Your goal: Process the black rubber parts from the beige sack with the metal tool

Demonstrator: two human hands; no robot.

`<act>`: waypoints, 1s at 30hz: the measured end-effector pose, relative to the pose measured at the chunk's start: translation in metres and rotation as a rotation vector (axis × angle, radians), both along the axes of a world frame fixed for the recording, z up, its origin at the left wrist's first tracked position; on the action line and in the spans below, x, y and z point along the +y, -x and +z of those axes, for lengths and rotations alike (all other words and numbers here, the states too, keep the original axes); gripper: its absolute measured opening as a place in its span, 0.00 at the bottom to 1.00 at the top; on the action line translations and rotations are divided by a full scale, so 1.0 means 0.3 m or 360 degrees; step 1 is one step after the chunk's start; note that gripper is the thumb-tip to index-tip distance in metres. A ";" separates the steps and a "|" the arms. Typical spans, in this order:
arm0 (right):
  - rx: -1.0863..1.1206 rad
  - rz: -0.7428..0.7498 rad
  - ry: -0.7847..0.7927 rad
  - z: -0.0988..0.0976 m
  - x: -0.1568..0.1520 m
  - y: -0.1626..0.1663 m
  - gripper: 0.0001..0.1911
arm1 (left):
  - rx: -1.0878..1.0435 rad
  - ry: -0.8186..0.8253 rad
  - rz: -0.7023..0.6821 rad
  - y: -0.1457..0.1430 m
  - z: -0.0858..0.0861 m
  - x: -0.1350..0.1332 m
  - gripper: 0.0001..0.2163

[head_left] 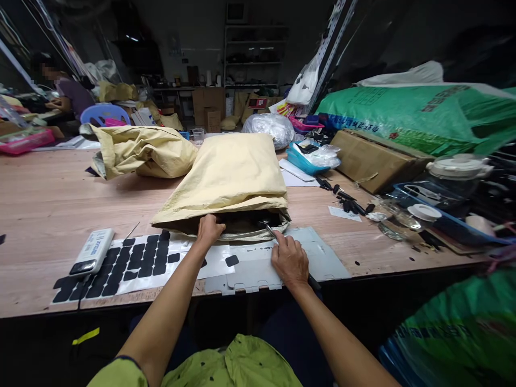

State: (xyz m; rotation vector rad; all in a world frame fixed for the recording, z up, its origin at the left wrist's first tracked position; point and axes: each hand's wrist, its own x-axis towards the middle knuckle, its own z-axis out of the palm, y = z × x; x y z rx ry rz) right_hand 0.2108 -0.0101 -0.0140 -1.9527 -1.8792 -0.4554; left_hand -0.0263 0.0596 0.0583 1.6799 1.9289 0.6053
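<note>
A large pale-yellow bag (237, 166) lies on the table with its dark mouth facing me. My left hand (210, 230) is at the left part of that mouth, fingers curled in over the lower rim. What they pinch is hidden. My right hand (290, 260) is closed around a thin metal tool (269, 230) whose tip reaches into the bag's opening. A dark handle end shows behind the palm; the tool's exact kind is unclear. Under the bag's front edge lie a grey-white flat board (322, 258) and a white sheet (189, 263) with black rounded-square stickers (151, 255).
A white device (93, 250) with a small display lies left of the stickers. Behind it rests another yellow bag (149, 150). At right are black parts (346, 199), a cardboard box (374, 161), a blue tray (455, 215) and green sacks (403, 113). A person (72, 97) sits far left.
</note>
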 end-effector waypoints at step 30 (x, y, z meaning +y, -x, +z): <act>0.1140 0.0661 0.0290 0.118 -0.233 0.090 0.22 | -0.0025 -0.0178 -0.0522 0.018 -0.145 -0.275 0.11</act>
